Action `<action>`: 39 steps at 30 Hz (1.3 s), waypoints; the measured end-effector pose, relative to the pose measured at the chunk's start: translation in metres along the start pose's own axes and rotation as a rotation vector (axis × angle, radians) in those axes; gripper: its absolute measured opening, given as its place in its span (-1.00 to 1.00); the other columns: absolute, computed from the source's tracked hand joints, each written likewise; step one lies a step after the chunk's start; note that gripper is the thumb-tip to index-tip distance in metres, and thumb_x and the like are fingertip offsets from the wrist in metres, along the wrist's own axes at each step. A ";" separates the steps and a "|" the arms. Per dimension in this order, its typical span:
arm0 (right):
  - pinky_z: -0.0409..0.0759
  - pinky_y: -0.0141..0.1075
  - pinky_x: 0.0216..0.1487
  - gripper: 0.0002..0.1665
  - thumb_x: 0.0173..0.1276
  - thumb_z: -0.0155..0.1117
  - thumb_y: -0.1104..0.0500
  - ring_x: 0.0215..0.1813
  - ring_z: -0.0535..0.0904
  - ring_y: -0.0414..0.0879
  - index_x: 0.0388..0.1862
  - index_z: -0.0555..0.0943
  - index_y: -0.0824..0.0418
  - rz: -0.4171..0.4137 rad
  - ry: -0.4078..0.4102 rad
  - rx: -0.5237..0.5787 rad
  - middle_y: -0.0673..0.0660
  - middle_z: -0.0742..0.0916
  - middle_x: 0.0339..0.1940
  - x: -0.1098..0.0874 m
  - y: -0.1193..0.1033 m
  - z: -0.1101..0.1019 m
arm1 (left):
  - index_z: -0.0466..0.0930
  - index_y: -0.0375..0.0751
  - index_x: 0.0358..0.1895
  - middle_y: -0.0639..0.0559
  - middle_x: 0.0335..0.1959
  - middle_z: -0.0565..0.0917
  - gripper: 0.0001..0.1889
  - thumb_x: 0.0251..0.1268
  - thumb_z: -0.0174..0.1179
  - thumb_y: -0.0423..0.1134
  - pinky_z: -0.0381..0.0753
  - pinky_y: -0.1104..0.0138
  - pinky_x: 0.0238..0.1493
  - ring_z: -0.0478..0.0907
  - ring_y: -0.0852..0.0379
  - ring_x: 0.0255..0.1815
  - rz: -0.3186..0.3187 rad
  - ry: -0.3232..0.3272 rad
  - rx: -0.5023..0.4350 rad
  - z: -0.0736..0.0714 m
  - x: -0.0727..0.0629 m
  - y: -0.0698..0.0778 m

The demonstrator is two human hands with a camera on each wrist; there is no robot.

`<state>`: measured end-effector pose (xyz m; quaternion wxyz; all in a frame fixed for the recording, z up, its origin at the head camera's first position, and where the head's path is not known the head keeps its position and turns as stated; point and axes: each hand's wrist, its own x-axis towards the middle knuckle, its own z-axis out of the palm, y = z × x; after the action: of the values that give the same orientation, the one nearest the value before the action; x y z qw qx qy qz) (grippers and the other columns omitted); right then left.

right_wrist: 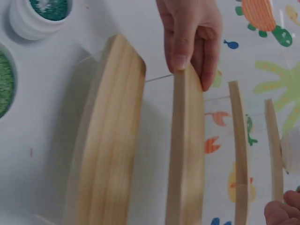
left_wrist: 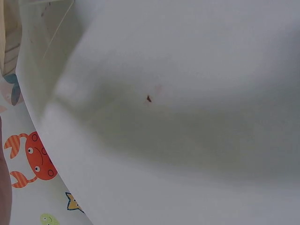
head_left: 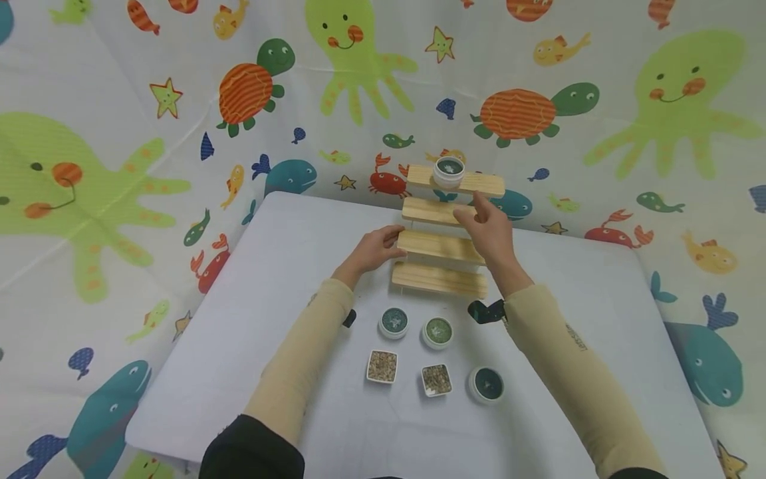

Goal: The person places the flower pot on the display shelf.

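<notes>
A four-tier wooden stand [head_left: 439, 278] with clear side supports rises at the back of the table. My left hand [head_left: 377, 249] pinches the left end of its second plank from the bottom; the right wrist view shows that hand's thumb [right_wrist: 180, 58] on the plank's edge. My right hand [head_left: 492, 233] is at the stand's right side by the upper planks, thumb and index finger apart with nothing visible between them. Its fingers [right_wrist: 283, 211] enter the right wrist view's corner. A white round jar with dark green contents [head_left: 449, 171] sits on the top plank.
In front of the stand are three more white jars: blue-green [head_left: 393, 322], light green [head_left: 438, 332] and dark green [head_left: 486, 384]. Two square white dishes of brownish grains [head_left: 382, 366] [head_left: 437, 380] stand among them. A sea-animal curtain [head_left: 383, 73] hangs behind the white table [head_left: 239, 319].
</notes>
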<state>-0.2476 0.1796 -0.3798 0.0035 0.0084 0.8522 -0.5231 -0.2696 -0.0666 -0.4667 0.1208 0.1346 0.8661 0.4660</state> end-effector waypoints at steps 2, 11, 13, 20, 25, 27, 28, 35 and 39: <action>0.30 -0.16 0.47 -0.09 0.39 0.25 -0.15 0.51 0.21 0.03 0.58 0.11 0.06 -0.012 -0.010 -0.016 0.04 0.24 0.56 -0.005 0.005 0.000 | 0.27 -0.24 0.45 -0.12 0.44 0.34 -0.32 0.29 0.31 -0.25 0.40 0.39 0.36 0.36 0.05 0.39 -0.001 -0.001 0.004 0.000 0.000 0.000; 0.33 -0.06 0.45 -0.11 0.40 0.22 -0.19 0.47 0.29 0.13 0.57 0.15 0.09 -0.009 -0.069 -0.068 0.07 0.29 0.53 -0.028 0.026 0.002 | 0.27 -0.27 0.44 -0.14 0.43 0.35 -0.32 0.29 0.32 -0.25 0.40 0.38 0.36 0.36 0.04 0.39 0.010 -0.004 0.006 -0.002 0.001 -0.001; 0.35 -0.05 0.44 -0.10 0.39 0.22 -0.21 0.46 0.30 0.14 0.56 0.16 0.09 -0.008 -0.083 -0.082 0.07 0.30 0.53 -0.034 0.030 0.004 | 0.27 -0.26 0.44 -0.14 0.43 0.35 -0.32 0.29 0.32 -0.25 0.40 0.38 0.36 0.36 0.04 0.39 0.007 -0.005 0.001 -0.002 0.000 0.000; 0.36 -0.10 0.43 -0.14 0.39 0.24 -0.16 0.47 0.30 0.08 0.54 0.20 0.13 -0.007 -0.134 -0.069 0.09 0.32 0.52 -0.050 0.043 0.010 | 0.26 -0.26 0.45 -0.13 0.44 0.33 -0.32 0.30 0.31 -0.25 0.39 0.39 0.36 0.35 0.04 0.40 0.007 -0.014 -0.004 -0.002 0.001 0.000; 0.35 -0.09 0.43 -0.15 0.40 0.26 -0.12 0.47 0.29 0.10 0.53 0.22 0.17 -0.015 -0.202 -0.082 0.12 0.32 0.52 -0.065 0.049 0.013 | 0.26 -0.25 0.45 -0.12 0.44 0.34 -0.31 0.29 0.32 -0.22 0.39 0.40 0.36 0.36 0.05 0.40 0.012 -0.013 0.004 -0.003 0.001 -0.001; 0.34 -0.09 0.44 -0.14 0.40 0.26 -0.11 0.48 0.27 0.10 0.53 0.21 0.20 -0.018 -0.234 -0.082 0.14 0.31 0.52 -0.071 0.052 0.014 | 0.26 -0.25 0.45 -0.12 0.44 0.34 -0.31 0.29 0.32 -0.22 0.39 0.40 0.36 0.36 0.05 0.40 0.013 -0.014 0.004 -0.003 0.001 -0.001; 0.34 -0.08 0.44 -0.14 0.40 0.26 -0.10 0.48 0.27 0.11 0.53 0.21 0.21 -0.018 -0.246 -0.079 0.15 0.31 0.52 -0.074 0.054 0.014 | 0.26 -0.25 0.45 -0.12 0.44 0.34 -0.31 0.29 0.32 -0.23 0.39 0.40 0.36 0.36 0.05 0.40 0.013 -0.014 0.005 -0.003 0.001 -0.001; 0.37 -0.11 0.42 -0.16 0.39 0.29 -0.07 0.46 0.30 0.11 0.51 0.25 0.24 -0.008 -0.275 -0.048 0.19 0.36 0.49 -0.087 0.065 0.019 | 0.27 -0.25 0.44 -0.13 0.44 0.34 -0.32 0.29 0.32 -0.24 0.39 0.38 0.36 0.36 0.04 0.40 0.017 -0.004 0.010 -0.003 0.002 -0.002; 0.38 -0.12 0.42 -0.16 0.38 0.30 -0.05 0.46 0.30 0.09 0.51 0.25 0.23 0.006 -0.279 -0.049 0.17 0.36 0.49 -0.091 0.069 0.021 | 0.28 -0.24 0.44 -0.12 0.43 0.36 -0.32 0.29 0.32 -0.23 0.41 0.38 0.35 0.37 0.05 0.39 0.023 -0.008 0.001 -0.002 0.002 -0.003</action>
<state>-0.1555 0.1911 -0.4493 0.1239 -0.0619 0.8559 -0.4982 -0.2728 -0.0692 -0.4681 0.1189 0.1462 0.8643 0.4663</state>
